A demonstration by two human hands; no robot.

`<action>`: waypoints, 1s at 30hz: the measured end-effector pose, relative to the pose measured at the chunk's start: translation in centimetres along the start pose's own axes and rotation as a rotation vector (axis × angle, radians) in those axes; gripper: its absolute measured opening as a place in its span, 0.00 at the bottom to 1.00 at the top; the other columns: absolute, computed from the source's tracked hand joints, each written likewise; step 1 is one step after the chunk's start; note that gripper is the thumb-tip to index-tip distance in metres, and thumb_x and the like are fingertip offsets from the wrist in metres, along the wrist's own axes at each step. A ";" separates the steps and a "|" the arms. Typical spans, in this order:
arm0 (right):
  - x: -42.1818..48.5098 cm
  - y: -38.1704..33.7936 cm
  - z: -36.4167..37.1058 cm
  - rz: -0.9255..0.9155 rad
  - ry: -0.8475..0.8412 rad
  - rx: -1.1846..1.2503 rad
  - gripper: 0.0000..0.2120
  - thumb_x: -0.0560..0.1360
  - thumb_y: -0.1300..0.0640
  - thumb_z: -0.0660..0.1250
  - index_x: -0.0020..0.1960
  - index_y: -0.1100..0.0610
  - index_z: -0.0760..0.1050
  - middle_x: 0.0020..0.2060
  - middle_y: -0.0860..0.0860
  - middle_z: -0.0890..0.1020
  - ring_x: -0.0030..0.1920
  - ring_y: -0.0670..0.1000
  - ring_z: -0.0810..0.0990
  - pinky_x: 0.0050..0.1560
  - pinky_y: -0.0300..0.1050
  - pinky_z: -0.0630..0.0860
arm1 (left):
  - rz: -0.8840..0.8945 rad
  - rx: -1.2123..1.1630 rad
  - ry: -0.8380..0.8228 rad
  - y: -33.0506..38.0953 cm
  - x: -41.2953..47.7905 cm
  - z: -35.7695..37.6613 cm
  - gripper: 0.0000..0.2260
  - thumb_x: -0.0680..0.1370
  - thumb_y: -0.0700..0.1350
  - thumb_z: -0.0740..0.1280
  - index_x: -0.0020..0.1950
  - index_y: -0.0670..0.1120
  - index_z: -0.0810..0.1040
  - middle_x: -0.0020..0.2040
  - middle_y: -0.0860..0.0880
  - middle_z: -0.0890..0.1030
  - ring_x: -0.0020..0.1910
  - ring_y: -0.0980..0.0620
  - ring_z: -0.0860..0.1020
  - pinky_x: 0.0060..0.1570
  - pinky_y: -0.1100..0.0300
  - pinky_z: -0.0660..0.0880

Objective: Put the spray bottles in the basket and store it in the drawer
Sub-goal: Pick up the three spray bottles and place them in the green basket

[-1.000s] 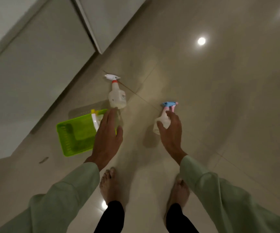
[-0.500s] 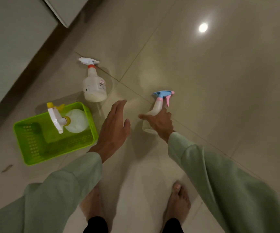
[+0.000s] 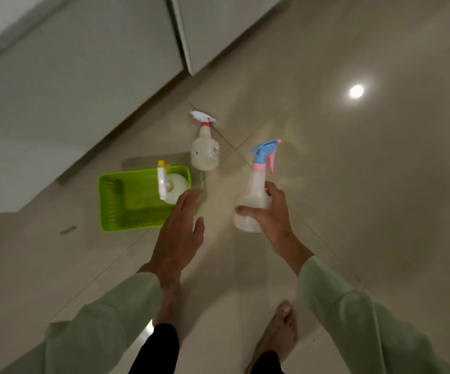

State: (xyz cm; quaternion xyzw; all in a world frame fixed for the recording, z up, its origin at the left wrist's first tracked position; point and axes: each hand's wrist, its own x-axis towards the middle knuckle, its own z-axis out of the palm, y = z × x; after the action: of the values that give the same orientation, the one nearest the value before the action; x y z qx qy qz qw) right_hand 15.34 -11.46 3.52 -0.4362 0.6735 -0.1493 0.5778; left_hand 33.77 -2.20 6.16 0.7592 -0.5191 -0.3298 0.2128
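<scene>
A lime green basket (image 3: 116, 201) sits on the tiled floor at left, with a yellow-and-white-capped spray bottle (image 3: 176, 184) standing in its right end. Just beyond the basket's far right corner, a red-collared white spray bottle (image 3: 205, 149) stands on the floor. My right hand (image 3: 269, 220) is shut around the body of a clear bottle with a blue and pink trigger (image 3: 256, 190), held upright above the floor. My left hand (image 3: 178, 233) hovers open, fingers flat, beside the basket's near right corner, holding nothing.
Pale cabinet fronts (image 3: 89, 85) run along the upper left, meeting the floor at a dark kick strip. My bare feet (image 3: 280, 327) stand on the glossy tiles at the bottom. A small dark speck (image 3: 68, 230) lies left of the basket.
My right hand has closed on the blue-and-pink-trigger bottle and raised it off the floor. My left hand has drifted a little towards the basket.
</scene>
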 end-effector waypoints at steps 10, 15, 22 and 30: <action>-7.1 -9.8 9.4 -0.233 -0.270 -0.025 0.38 0.55 0.72 0.82 0.60 0.53 0.75 0.50 0.44 0.81 0.48 0.34 0.80 0.44 0.32 0.76 | -0.144 -0.030 0.252 -4.9 -5.2 -11.0 0.25 0.77 0.36 0.65 0.74 0.46 0.66 0.71 0.46 0.71 0.67 0.47 0.72 0.60 0.61 0.68; -8.1 -10.4 17.1 -0.363 -0.357 -0.077 0.41 0.59 0.70 0.82 0.68 0.52 0.71 0.61 0.52 0.78 0.58 0.47 0.76 0.49 0.23 0.70 | -0.212 -0.005 0.308 -9.6 -5.4 -14.6 0.26 0.75 0.33 0.65 0.73 0.43 0.67 0.69 0.44 0.72 0.67 0.46 0.72 0.63 0.68 0.62; -4.2 -6.7 26.5 -0.578 -0.315 -0.283 0.35 0.60 0.65 0.78 0.65 0.59 0.71 0.57 0.50 0.74 0.58 0.54 0.74 0.56 0.47 0.74 | -0.227 -0.024 0.312 -15.5 -3.0 -15.7 0.26 0.76 0.33 0.62 0.74 0.44 0.66 0.72 0.44 0.70 0.70 0.45 0.70 0.68 0.58 0.65; 1.9 -1.4 32.0 -0.619 -0.259 -0.540 0.35 0.60 0.69 0.75 0.66 0.61 0.72 0.61 0.56 0.77 0.61 0.54 0.72 0.59 0.52 0.73 | -0.224 -0.060 0.260 -22.7 -1.5 -14.1 0.25 0.78 0.34 0.62 0.74 0.46 0.65 0.72 0.47 0.70 0.70 0.49 0.71 0.67 0.56 0.68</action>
State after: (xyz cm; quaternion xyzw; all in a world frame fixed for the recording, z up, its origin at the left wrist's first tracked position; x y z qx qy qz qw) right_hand 45.09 -4.02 -5.97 -0.7684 0.4478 -0.0779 0.4505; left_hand 58.32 7.33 1.19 0.8418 -0.3893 -0.2660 0.2628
